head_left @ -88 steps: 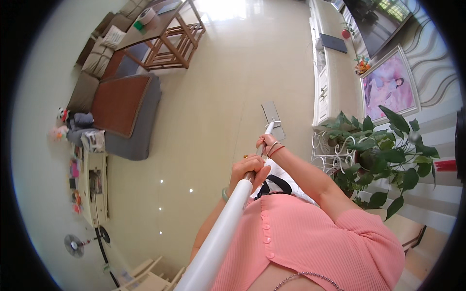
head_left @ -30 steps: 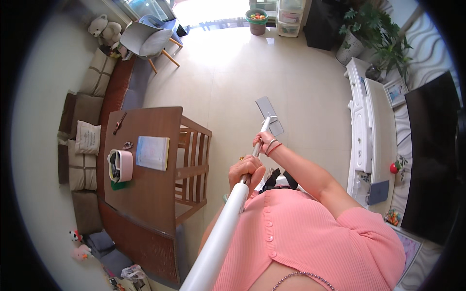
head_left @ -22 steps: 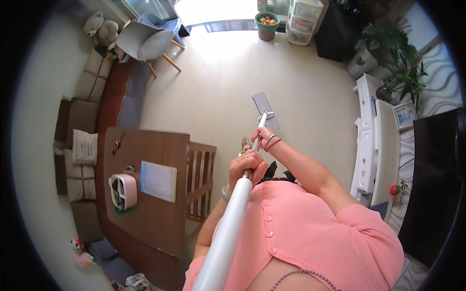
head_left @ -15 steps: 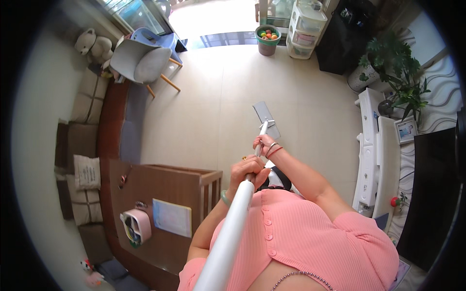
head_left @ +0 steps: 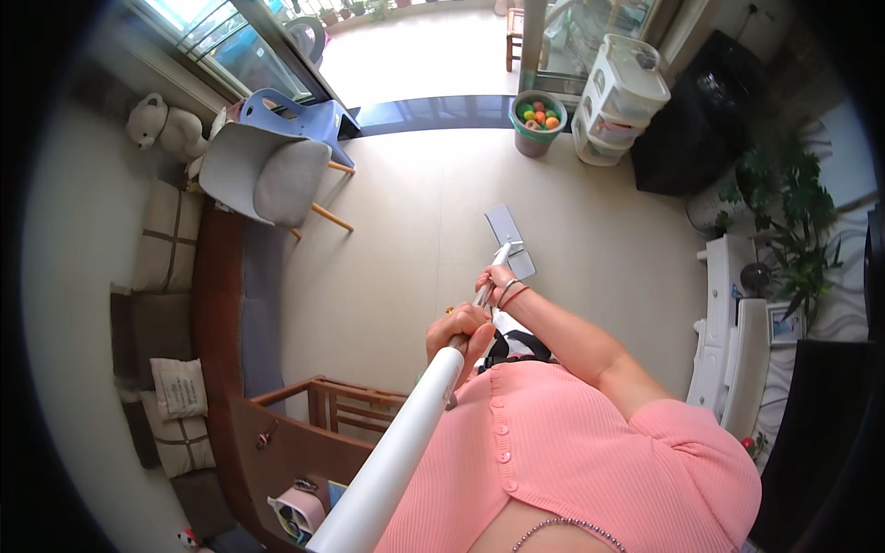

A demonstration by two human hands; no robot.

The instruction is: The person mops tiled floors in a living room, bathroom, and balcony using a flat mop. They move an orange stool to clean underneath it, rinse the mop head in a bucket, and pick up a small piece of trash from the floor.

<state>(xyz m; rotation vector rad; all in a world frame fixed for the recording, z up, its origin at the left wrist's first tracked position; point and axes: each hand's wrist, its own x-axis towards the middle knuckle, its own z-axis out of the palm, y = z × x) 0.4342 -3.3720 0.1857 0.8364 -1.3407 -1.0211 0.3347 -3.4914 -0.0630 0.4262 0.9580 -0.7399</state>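
Both my hands grip the long white handle of a flat mop (head_left: pixel 398 442). My left hand (head_left: pixel 458 330) is wrapped round the pole just beyond its thick white upper section. Farther down the pole, closer to the floor, my right hand (head_left: pixel 496 280) closes on it, with bracelets on the wrist. The grey rectangular mop head (head_left: pixel 503 224) lies on the pale tiled floor (head_left: pixel 406 217), a little beyond my right hand. The handle slants from the lower left of the view toward the mop head.
A grey chair (head_left: pixel 290 184) and blue stool stand far left, before a long sofa (head_left: pixel 217 313). A brown wooden table (head_left: pixel 263 484) is near left. Ahead are a bucket of colourful balls (head_left: pixel 537 124) and a drawer tower (head_left: pixel 619 97). White cabinets (head_left: pixel 728 318) line the right.
The view has shifted, so the doorway, bucket and chair sit lower and more of the balcony shows. The handle's near end has swung left. Both hands keep their hold.
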